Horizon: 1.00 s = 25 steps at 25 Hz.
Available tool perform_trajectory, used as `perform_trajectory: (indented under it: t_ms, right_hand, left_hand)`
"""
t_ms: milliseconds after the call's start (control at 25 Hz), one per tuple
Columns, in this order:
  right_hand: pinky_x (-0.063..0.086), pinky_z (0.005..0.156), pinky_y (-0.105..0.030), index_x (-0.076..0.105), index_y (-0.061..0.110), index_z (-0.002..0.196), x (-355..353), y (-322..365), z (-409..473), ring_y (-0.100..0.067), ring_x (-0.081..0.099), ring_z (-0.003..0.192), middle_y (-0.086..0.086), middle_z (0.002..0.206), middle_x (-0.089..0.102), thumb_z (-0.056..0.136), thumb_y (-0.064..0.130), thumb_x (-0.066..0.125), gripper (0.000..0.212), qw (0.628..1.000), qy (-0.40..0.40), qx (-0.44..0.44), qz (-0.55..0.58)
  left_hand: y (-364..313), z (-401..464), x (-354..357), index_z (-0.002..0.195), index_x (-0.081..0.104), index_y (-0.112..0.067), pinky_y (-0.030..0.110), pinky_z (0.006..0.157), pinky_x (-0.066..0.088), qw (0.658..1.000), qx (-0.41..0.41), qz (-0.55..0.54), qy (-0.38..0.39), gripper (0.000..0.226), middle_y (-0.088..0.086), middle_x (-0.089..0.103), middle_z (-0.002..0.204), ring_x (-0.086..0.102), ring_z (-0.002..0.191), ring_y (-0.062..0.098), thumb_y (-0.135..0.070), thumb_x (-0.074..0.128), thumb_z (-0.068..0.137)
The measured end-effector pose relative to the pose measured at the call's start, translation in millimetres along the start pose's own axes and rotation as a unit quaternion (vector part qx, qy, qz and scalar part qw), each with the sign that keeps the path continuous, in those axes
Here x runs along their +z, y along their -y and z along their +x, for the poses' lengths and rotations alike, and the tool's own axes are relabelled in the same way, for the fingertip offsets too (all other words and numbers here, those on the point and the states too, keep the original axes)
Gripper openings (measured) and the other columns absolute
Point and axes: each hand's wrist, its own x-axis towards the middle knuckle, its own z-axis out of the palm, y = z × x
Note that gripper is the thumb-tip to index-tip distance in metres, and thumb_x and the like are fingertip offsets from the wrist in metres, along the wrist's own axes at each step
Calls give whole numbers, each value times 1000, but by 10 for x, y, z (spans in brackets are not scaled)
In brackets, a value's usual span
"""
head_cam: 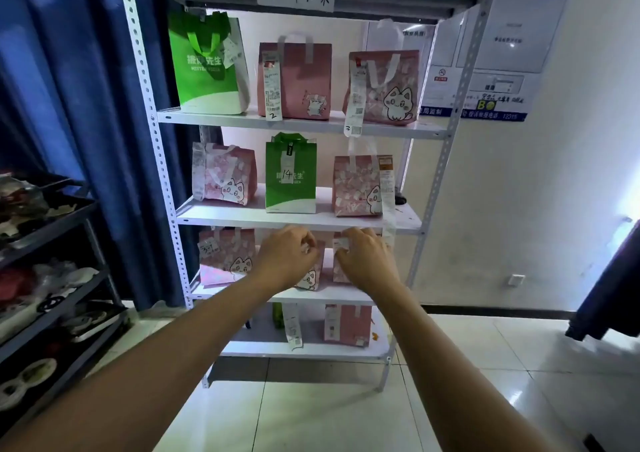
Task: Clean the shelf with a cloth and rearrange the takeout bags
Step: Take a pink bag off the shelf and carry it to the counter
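Takeout bags (290, 174) stand in rows on the shelf (298, 221).

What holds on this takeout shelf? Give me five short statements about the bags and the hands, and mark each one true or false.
1. The green bag marked 14 stands between two pink bags. True.
2. Both hands are on the top row of bags. False: the left hand and right hand reach the third shelf down.
3. The large green bag stands at the left end of its row. True.
4. The right hand holds a cloth. False: no cloth shows; its fingers are at a receipt slip.
5. The pink bag with the slip marked 2 sits on the bottom shelf. False: it stands in the top row.
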Motion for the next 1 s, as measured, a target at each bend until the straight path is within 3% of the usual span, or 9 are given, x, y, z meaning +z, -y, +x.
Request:
perform_trajectory:
  t_ms: [160, 320, 480, 720, 1000]
  right_hand:
    - [44, 106, -47, 55, 22, 138, 58, -317, -83, -29, 54, 125, -6, 140, 55, 95, 35, 56, 45, 1000, 20, 20, 3]
    - [40, 108, -45, 54, 22, 140, 185, -618, -151, -30, 50, 128, -7, 142, 54, 97, 33, 56, 44, 999, 24, 38, 18]
    - [45, 104, -45, 59, 23, 135, 308, -891, -74, -29, 54, 122, -7, 135, 57, 96, 32, 58, 40, 997, 23, 65, 41]
    - [48, 102, -50, 59, 23, 133, 467, -1244, 470, -29, 59, 116, -5, 137, 57, 95, 31, 58, 40, 995, 19, 92, 30]
    - [49, 100, -45, 57, 26, 133, 624, -1554, 1368, -29, 58, 116, -4, 135, 57, 94, 37, 61, 41, 993, -1, 111, 29]
  left_hand:
    - [-59, -30, 339, 97, 67, -25, 40, 89, 50, 999, -37, -2, 33, 12, -2, 63, 116, 59, 105, 23, -32, 59, 91]
    - [-71, -94, 673, 98, 67, -22, 41, 90, 50, 997, -58, -22, 46, 12, 0, 64, 110, 60, 101, 22, -27, 61, 90]
    - [-71, 6, 928, 98, 68, -20, 42, 90, 50, 996, -59, -29, 61, 13, 2, 64, 109, 59, 101, 22, -27, 60, 90]
    - [31, 622, 1293, 102, 66, -19, 42, 90, 48, 998, -17, 9, 67, 17, 1, 62, 109, 56, 102, 22, -30, 56, 92]
    - [377, 1660, 1650, 105, 63, -21, 37, 86, 49, 999, 1, -11, 46, 16, -3, 60, 107, 55, 98, 19, -32, 57, 93]
